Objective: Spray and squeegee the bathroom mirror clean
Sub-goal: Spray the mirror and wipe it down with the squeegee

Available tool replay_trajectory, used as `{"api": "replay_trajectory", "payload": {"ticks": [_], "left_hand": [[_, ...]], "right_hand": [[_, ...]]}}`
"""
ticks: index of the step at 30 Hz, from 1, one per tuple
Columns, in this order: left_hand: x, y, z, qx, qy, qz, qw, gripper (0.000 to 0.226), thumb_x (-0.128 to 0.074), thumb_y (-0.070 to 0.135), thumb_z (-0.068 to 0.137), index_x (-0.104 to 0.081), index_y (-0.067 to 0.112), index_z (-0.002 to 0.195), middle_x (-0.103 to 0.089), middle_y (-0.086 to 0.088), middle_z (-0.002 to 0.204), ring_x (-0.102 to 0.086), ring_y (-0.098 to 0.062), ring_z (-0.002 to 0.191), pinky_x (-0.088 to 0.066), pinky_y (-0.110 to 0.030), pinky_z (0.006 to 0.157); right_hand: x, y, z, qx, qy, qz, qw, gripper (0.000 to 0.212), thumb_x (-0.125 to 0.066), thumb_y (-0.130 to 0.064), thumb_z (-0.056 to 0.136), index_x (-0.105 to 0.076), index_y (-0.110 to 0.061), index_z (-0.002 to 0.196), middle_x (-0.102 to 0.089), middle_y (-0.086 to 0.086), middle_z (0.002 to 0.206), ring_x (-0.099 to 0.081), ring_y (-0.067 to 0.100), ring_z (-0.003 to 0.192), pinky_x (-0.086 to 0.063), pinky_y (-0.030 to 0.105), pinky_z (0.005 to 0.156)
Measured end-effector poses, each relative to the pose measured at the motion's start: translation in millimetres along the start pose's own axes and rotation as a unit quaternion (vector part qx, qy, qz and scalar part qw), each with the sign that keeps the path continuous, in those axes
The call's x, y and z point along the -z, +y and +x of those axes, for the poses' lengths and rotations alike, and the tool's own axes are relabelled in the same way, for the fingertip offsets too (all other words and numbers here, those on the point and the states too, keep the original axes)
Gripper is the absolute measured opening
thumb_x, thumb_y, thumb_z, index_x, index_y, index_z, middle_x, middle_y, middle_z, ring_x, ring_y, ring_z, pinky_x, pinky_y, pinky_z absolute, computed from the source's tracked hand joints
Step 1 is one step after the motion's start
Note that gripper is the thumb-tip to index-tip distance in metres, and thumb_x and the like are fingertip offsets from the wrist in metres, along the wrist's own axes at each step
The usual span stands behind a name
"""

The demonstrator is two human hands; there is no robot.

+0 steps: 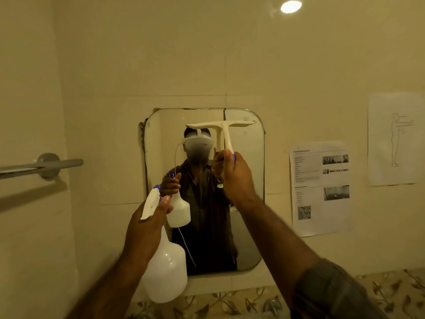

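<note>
Right hand (232, 173) fingers grip squeegee (222, 132), blade at mirror (248, 203) top edge for downstroke; left hand (147, 224) fingers clasp spray bottle (166, 270), kept ready

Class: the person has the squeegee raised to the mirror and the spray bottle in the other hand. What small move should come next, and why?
Probably draw the squeegee straight down the mirror. Its blade sits level near the top edge, gripped by the right hand, with glass still below it. The left hand holds the spray bottle low, clear of that path.
</note>
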State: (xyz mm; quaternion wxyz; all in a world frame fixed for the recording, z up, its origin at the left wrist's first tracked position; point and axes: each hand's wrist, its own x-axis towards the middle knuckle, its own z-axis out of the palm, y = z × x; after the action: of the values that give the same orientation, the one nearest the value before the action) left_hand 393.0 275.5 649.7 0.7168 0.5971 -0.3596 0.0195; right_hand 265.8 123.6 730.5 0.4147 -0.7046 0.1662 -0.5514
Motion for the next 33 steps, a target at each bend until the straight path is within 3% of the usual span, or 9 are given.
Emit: {"api": "replay_trajectory", "payload": {"ticks": [4, 8, 12, 17, 21, 23, 25, 29, 33], "left_hand": [[6, -4, 1, 0.007, 0.024, 0.009, 1.0, 0.048, -0.05, 0.067, 0.066, -0.064, 0.03, 0.093, -0.067, 0.008, 0.083, -0.06, -0.012, 0.082, -0.039, -0.02, 0.063], [10, -11, 0, 0.004, 0.026, 0.03, 0.999, 0.055, -0.051, 0.06, 0.077, -0.068, 0.015, 0.103, -0.07, 0.003, 0.087, -0.062, -0.014, 0.081, -0.04, -0.02, 0.063], [13, -18, -5, 0.009, 0.016, 0.043, 0.999, 0.063, -0.048, 0.066, 0.07, -0.067, 0.017, 0.104, -0.069, -0.005, 0.096, -0.063, -0.021, 0.086, -0.042, -0.023, 0.063], [6, -22, -13, 0.02, 0.013, 0.052, 0.998, 0.062, -0.046, 0.068, 0.07, -0.067, 0.02, 0.102, -0.069, -0.002, 0.095, -0.063, -0.021, 0.087, -0.04, -0.022, 0.062], [-6, -20, -17, 0.019, -0.005, 0.056, 0.998, 0.06, -0.045, 0.068, 0.07, -0.068, 0.021, 0.1, -0.069, 0.002, 0.093, -0.061, -0.015, 0.086, -0.038, -0.021, 0.064], [-13, -11, -15, 0.02, -0.006, 0.046, 0.999, 0.056, -0.045, 0.069, 0.068, -0.067, 0.025, 0.094, -0.068, 0.003, 0.091, -0.061, -0.016, 0.086, -0.039, -0.023, 0.065], [-21, -1, -12, 0.018, -0.013, 0.028, 0.999, 0.057, -0.046, 0.07, 0.067, -0.068, 0.024, 0.094, -0.068, 0.002, 0.09, -0.061, -0.018, 0.087, -0.039, -0.023, 0.066], [-37, 16, -5, 0.001, -0.027, 0.005, 1.0, 0.07, -0.052, 0.068, 0.066, -0.063, 0.019, 0.113, -0.069, -0.005, 0.1, -0.062, -0.023, 0.093, -0.041, -0.022, 0.064], [-46, 29, 1, -0.002, -0.036, -0.017, 0.999, 0.088, -0.054, 0.069, 0.06, -0.055, 0.016, 0.13, -0.066, -0.013, 0.11, -0.063, -0.03, 0.101, -0.05, -0.034, 0.077]], "right_hand": [[0, 53, -34, -0.039, 0.001, -0.014, 0.999, 0.042, -0.041, -0.054, 0.099, -0.058, -0.026, 0.125, -0.072, 0.0, 0.102, -0.071, 0.01, 0.092, -0.062, 0.035, 0.079], [0, 126, -111, -0.141, 0.006, -0.051, 0.989, 0.044, -0.035, -0.067, 0.087, -0.059, -0.037, 0.107, -0.067, -0.005, 0.078, -0.065, -0.005, 0.064, -0.049, 0.014, 0.048], [9, 185, -182, -0.271, -0.006, -0.155, 0.95, 0.035, -0.043, -0.052, 0.098, -0.061, -0.025, 0.11, -0.067, -0.005, 0.081, -0.065, 0.01, 0.076, -0.054, 0.029, 0.075], [22, 209, -228, -0.383, 0.014, -0.135, 0.914, 0.044, -0.061, -0.026, 0.098, -0.06, 0.001, 0.133, -0.067, 0.026, 0.123, -0.059, 0.04, 0.122, -0.039, 0.032, 0.099], [40, 181, -217, -0.321, 0.022, -0.148, 0.935, 0.037, -0.055, -0.032, 0.1, -0.066, -0.007, 0.125, -0.071, 0.015, 0.111, -0.066, 0.03, 0.111, -0.048, 0.031, 0.094], [50, 142, -187, -0.239, 0.016, -0.117, 0.964, 0.031, -0.048, -0.043, 0.1, -0.068, -0.02, 0.106, -0.069, 0.0, 0.08, -0.069, 0.015, 0.077, -0.057, 0.035, 0.07], [61, 96, -138, -0.157, 0.031, -0.028, 0.987, 0.035, -0.043, -0.057, 0.094, -0.064, -0.028, 0.092, -0.063, -0.005, 0.063, -0.059, 0.003, 0.054, -0.05, 0.021, 0.049], [70, 23, -31, -0.007, 0.052, 0.007, 0.999, 0.03, -0.039, -0.053, 0.101, -0.06, -0.036, 0.088, -0.062, -0.014, 0.06, -0.055, -0.001, 0.053, -0.045, 0.02, 0.052], [68, -9, 21, 0.021, 0.067, -0.004, 0.998, 0.032, -0.039, -0.05, 0.103, -0.057, -0.032, 0.084, -0.062, -0.017, 0.055, -0.055, -0.006, 0.046, -0.043, 0.014, 0.045]]}}
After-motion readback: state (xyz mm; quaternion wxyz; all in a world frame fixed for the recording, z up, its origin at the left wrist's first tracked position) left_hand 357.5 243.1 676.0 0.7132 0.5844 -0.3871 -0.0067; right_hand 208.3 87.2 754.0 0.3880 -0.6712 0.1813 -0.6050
